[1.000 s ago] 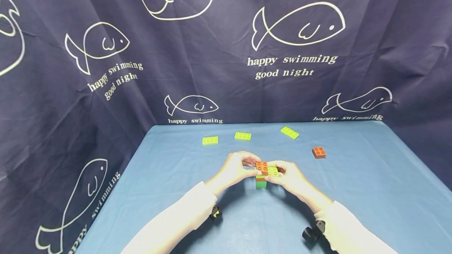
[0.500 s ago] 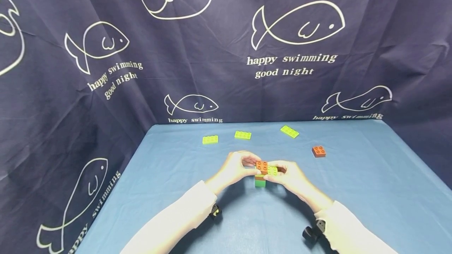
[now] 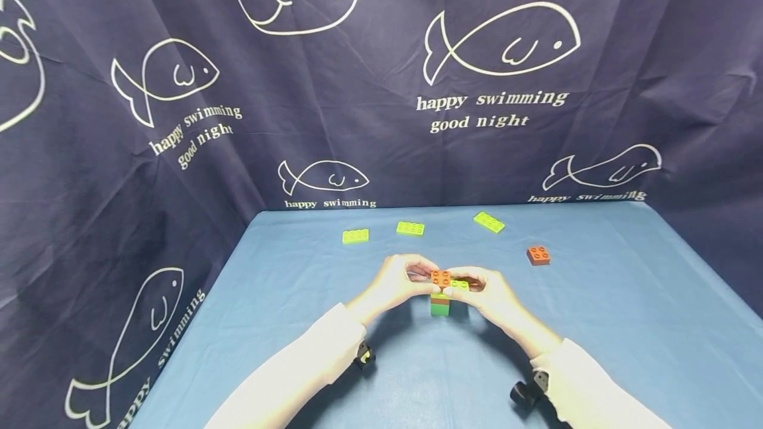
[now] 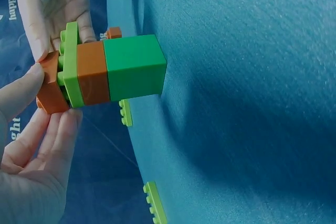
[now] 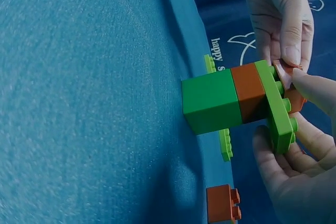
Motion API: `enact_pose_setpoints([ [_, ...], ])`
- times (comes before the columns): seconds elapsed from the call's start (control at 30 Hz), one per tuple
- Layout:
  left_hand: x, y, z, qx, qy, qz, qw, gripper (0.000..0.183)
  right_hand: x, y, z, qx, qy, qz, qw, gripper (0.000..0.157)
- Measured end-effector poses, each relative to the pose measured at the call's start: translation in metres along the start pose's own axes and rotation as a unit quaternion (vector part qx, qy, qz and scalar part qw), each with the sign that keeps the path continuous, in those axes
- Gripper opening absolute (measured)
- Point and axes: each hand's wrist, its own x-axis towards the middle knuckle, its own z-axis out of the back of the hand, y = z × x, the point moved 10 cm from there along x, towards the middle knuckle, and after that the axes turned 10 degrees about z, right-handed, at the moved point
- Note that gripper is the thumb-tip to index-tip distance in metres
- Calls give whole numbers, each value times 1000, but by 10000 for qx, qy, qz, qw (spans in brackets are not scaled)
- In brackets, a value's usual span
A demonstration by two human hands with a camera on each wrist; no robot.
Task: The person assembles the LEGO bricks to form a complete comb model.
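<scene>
A small stack stands mid-table: a green block [image 3: 440,308] at the bottom, an orange layer [image 4: 93,72] over it, then a lime plate [image 5: 275,107] that overhangs to the right. On the plate's left part an orange brick [image 3: 440,278] sits tilted, with a gap showing at the studs. My left hand [image 3: 401,278] pinches this orange brick from the left, thumb in front and fingers behind. From the right, my right hand [image 3: 484,286] pinches it too, thumb tip at its near edge; its other fingers lie behind the plate's overhang.
Behind the stack lie three loose lime plates: one left [image 3: 356,236], one in the middle [image 3: 410,228] and one at the back right [image 3: 489,222]. A loose orange brick [image 3: 538,255] lies to the right on the blue tablecloth [image 3: 286,283]. A dark curtain [image 3: 381,118] hangs behind.
My right hand has shifted slightly up and left, from beside the lime plate's overhang to the orange brick. The orange brick now tips more. My left hand stays nearly still.
</scene>
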Motion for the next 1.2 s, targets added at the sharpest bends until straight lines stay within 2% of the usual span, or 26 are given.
enact_pose_setpoints([
  [0.27, 1, -1, 1, 73, -3, 24, 10000, 29, 2, 4, 0, -237, -81, 265, 9993, 37],
  [0.93, -1, -3, -2, -164, 135, -7, 9998, 30, 1, 4, -2, 70, -92, 67, 9999, 35],
  [1.2, -2, -5, -6, 337, 78, -213, 9992, 36, 2, 4, -3, 198, -72, 237, 9995, 36],
])
